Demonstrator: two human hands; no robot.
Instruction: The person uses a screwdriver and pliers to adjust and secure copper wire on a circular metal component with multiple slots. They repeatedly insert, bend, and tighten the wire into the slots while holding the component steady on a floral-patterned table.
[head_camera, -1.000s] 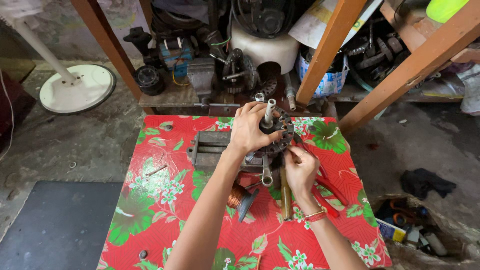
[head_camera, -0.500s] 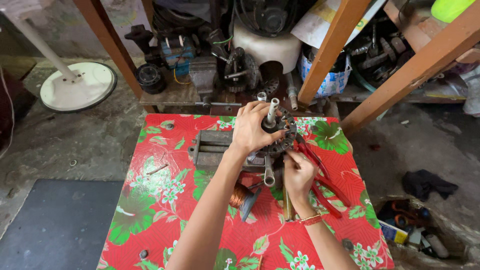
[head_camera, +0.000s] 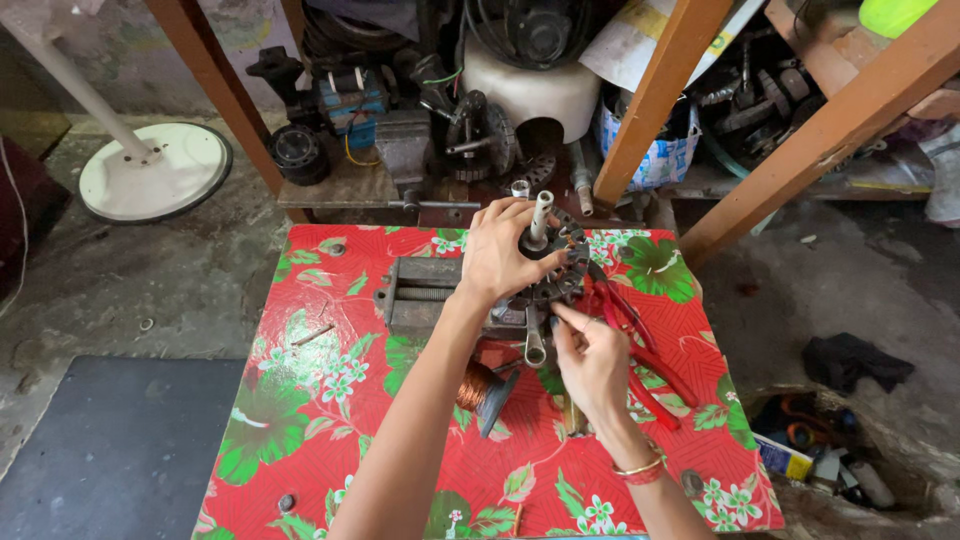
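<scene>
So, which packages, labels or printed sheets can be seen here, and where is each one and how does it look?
Printed bag: under the shelf, behind the slanted wooden post; white with blue print, soft and bulging.
Printed sheet: top of the picture, above the bag; pale paper, curled, with a yellow patch.
Small box: on the floor at lower right, beside the table; flat, yellow and blue.
No screens or signs are in view.

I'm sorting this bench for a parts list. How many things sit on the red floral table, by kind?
Grey metal bench vise: 1
Dark toothed motor stator with white centre tube, held by left hand: 1
Spool of copper wire: 1
Red-handled pliers beside right hand: 1
Total: 4
</scene>
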